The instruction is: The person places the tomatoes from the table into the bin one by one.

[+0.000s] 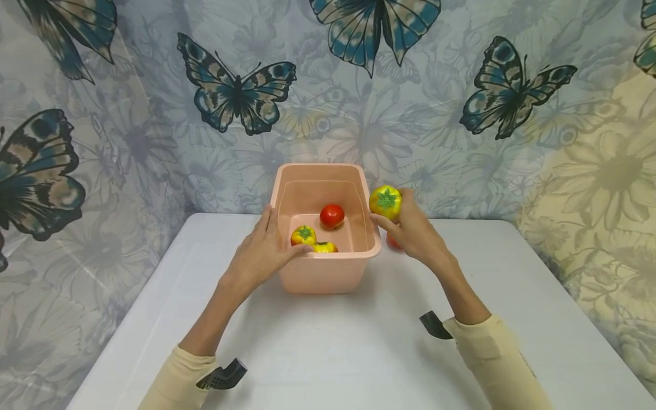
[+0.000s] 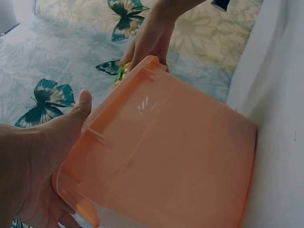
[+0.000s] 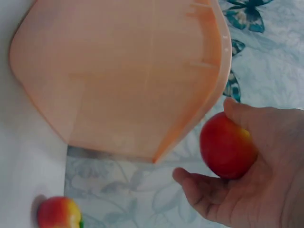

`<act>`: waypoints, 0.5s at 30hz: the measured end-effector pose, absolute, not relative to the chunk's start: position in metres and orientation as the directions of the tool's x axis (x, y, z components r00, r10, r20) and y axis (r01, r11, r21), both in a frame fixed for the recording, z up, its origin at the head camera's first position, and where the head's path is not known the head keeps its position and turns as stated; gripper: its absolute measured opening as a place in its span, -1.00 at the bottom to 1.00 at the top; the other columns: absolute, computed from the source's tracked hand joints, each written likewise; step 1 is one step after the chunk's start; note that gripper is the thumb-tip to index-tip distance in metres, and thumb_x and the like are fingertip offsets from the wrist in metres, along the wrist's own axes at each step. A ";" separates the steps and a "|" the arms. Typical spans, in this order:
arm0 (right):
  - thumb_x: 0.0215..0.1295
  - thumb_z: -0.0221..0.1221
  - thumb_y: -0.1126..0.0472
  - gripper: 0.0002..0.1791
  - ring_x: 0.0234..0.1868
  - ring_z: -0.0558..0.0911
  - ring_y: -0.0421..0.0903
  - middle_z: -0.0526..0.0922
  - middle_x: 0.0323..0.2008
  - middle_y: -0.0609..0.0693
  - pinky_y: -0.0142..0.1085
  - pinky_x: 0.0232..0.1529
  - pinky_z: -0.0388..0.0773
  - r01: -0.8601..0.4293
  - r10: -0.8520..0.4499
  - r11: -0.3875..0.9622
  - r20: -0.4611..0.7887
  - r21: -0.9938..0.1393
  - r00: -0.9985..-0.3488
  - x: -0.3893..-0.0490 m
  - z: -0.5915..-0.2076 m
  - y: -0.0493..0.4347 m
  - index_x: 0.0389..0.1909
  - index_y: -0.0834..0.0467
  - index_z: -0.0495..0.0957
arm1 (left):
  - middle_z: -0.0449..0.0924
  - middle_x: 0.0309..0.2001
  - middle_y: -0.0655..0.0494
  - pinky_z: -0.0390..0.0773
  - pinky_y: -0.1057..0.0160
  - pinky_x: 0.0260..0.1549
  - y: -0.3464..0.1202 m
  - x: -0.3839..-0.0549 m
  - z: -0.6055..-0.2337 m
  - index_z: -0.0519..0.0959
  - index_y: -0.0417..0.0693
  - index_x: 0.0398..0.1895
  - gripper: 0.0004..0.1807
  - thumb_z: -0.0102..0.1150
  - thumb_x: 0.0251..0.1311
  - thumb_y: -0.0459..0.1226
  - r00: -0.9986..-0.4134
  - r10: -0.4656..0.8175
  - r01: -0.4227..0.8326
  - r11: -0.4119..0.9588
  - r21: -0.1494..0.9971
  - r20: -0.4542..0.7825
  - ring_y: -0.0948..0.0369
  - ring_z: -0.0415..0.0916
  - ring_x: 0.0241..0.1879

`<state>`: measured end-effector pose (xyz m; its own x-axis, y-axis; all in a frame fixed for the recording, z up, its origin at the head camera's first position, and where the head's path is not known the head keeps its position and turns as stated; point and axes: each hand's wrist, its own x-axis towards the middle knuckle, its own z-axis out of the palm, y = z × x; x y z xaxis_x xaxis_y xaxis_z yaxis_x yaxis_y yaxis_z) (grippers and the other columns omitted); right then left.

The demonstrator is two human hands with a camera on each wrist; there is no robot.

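A peach-coloured plastic bin (image 1: 323, 276) stands on the white table. My left hand (image 1: 258, 253) grips its front left corner, thumb over the rim and fingers along the outer left side. At the bin's right rim my right hand (image 1: 417, 233) holds a tomato (image 1: 385, 202), yellow around a green star-shaped top; the right wrist view shows its red underside. Inside the bin lie a red tomato (image 1: 332, 216) and two yellow-topped tomatoes (image 1: 303, 234), one partly hidden by the front rim.
Another red and yellow tomato (image 3: 59, 212) rests on the table right of the bin, mostly hidden behind my right hand in the head view. A butterfly-patterned cloth (image 1: 369, 125) hangs behind the table (image 1: 328, 347) and along both sides.
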<state>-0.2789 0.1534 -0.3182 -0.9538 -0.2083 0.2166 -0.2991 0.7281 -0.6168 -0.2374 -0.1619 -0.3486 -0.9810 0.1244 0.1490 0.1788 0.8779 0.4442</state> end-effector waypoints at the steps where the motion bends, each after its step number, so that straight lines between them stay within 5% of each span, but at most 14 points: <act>1: 0.28 0.17 -0.24 -0.01 0.02 0.53 0.08 0.43 0.12 0.19 -0.03 0.05 0.57 -0.319 -0.219 0.715 0.233 -0.622 -0.947 -0.279 -0.317 0.150 0.46 0.22 -0.09 | -0.27 0.59 -0.11 0.35 -0.19 0.28 -0.162 -0.237 -0.348 -0.23 -0.16 0.57 0.43 -0.24 -0.17 0.66 -0.981 0.125 0.179 0.879 0.443 0.149 -0.17 0.06 0.49; 7: 0.21 0.25 -0.23 -0.05 0.27 0.34 0.12 0.22 0.37 0.18 0.14 0.25 0.43 -0.381 -0.260 0.730 0.284 -0.568 -0.923 -0.280 -0.312 0.129 0.45 0.16 0.10 | -0.28 0.59 -0.11 0.35 -0.20 0.28 -0.161 -0.238 -0.348 -0.24 -0.15 0.57 0.43 -0.21 -0.16 0.65 -0.982 0.124 0.175 0.875 0.452 0.140 -0.17 0.04 0.49; 15: 0.15 0.18 -0.40 0.02 0.27 0.27 0.24 0.28 0.30 0.27 0.23 0.23 0.34 -0.401 -0.301 0.796 0.278 -0.453 -0.912 -0.288 -0.315 0.113 0.42 0.20 0.18 | -0.29 0.59 -0.10 0.32 -0.20 0.30 -0.162 -0.239 -0.349 -0.26 -0.13 0.57 0.45 -0.24 -0.20 0.67 -0.984 0.126 0.171 0.873 0.457 0.128 -0.16 0.03 0.50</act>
<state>-0.2878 0.1125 -0.3150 -0.9122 -0.3007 0.2784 -0.4008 0.7960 -0.4535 -0.2387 -0.1619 -0.3490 -0.9837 0.1259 0.1284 0.1713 0.8731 0.4565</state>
